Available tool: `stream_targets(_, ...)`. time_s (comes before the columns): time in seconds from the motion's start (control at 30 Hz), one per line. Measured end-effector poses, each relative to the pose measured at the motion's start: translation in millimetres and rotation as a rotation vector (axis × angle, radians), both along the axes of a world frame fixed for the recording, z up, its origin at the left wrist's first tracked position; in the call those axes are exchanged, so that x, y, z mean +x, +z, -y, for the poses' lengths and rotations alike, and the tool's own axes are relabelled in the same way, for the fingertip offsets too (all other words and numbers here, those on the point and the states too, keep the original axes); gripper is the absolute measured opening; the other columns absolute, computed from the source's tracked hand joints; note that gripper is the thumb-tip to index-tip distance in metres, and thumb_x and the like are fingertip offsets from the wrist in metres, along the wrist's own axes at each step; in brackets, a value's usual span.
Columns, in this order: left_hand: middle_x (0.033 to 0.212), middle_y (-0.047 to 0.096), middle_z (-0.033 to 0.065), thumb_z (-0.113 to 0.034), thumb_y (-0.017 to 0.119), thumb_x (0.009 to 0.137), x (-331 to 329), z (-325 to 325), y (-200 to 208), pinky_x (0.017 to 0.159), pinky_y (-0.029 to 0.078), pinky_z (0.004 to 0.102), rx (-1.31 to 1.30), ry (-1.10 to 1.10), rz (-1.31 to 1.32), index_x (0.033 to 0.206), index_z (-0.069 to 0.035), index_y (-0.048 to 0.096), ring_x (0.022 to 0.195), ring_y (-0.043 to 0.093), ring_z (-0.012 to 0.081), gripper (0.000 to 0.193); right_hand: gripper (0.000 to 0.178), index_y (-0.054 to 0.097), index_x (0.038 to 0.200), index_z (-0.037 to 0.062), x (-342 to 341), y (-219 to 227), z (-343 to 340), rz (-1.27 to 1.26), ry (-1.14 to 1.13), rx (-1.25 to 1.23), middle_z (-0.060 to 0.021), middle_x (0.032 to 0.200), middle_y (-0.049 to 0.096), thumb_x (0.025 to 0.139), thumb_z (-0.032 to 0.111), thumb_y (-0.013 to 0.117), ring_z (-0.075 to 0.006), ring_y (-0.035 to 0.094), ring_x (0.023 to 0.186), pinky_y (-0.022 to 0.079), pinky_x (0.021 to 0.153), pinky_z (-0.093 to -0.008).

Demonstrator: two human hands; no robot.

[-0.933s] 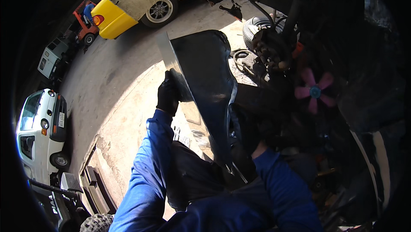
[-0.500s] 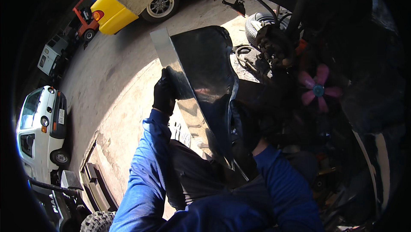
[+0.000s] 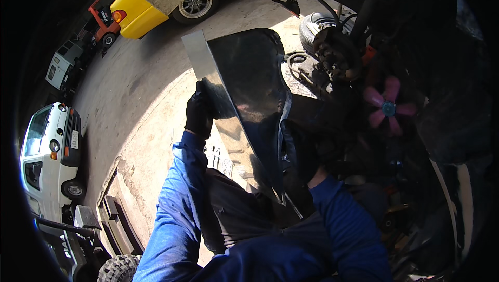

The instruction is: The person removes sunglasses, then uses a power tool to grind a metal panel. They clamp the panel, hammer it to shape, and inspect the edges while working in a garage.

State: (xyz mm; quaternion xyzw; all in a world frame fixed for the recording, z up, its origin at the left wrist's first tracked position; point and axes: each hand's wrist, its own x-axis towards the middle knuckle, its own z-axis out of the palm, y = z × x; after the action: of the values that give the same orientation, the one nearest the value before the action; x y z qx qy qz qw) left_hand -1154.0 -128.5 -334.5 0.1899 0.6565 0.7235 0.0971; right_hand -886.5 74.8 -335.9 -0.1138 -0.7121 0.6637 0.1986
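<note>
A long strip of shiny bare sheet metal (image 3: pixel 233 135) lies along the left edge of a glossy black panel (image 3: pixel 247 66). Both are tilted in front of my body, above my lap. My left hand (image 3: pixel 198 111), in a black glove, is closed on the outer edge of the metal strip near its middle. Deep shadow covers much of my right hand (image 3: pixel 302 149), also black-gloved. It grips the wavy right edge of the black panel; its fingertips are hard to make out. Whether strip and panel are joined I cannot tell.
Dark vehicle parts with a pink-bladed fan (image 3: pixel 389 108) and a hub (image 3: pixel 338 53) crowd the right side. A tyre (image 3: pixel 312 27) lies beyond the panel. To the left stand a white van (image 3: pixel 52 152) and metal beams (image 3: pixel 118 225); a yellow car (image 3: pixel 140 17) is at the far side.
</note>
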Motion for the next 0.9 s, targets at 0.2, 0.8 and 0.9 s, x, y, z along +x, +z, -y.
stream_targets(0.2, 0.105, 0.071, 0.0035, -0.031, 0.044, 0.114, -3.1, 1.0, -3.0, 0.076, 0.057, 0.0291, 0.131, -0.088, 0.020, 0.130, -0.004, 0.065, 0.088, 0.069, 0.0133, 0.037, 0.029, 0.068, 0.125, -0.0029, -0.4, -0.2, 1.1, -0.004, -0.006, -0.076, -0.0114, 0.115, 0.073, 0.108, 0.019, 0.057, -0.0162, 0.067, 0.102, 0.054, 0.089, -0.0323)
stream_targets(0.8, 0.111, 0.073, 0.0066, -0.043, 0.047, 0.112, -2.7, 47.1, 19.9, 0.084, 0.055, 0.0261, -0.111, 0.379, -0.715, 0.120, -0.004, 0.072, 0.094, 0.068, 0.0132, 0.047, 0.035, 0.070, 0.113, 0.0041, -2.0, -9.6, -99.9, 0.160, -0.069, -0.289, -0.0017, 0.082, 0.066, 0.107, 0.036, 0.058, -0.0127, 0.068, 0.077, 0.052, 0.064, -0.0275)
stream_targets(0.9, 0.105, 0.073, 0.0082, -0.049, 0.049, 0.110, 3.4, 66.2, 14.7, 0.081, 0.053, 0.0246, -0.362, 0.581, -0.609, 0.114, -0.003, 0.076, 0.088, 0.066, 0.0123, 0.053, 0.033, 0.070, 0.112, 0.0053, -5.8, -70.5, -145.6, 0.375, -0.020, -0.348, -0.0048, 0.085, 0.068, 0.104, 0.035, 0.060, -0.0175, 0.070, 0.082, 0.053, 0.069, -0.0323)
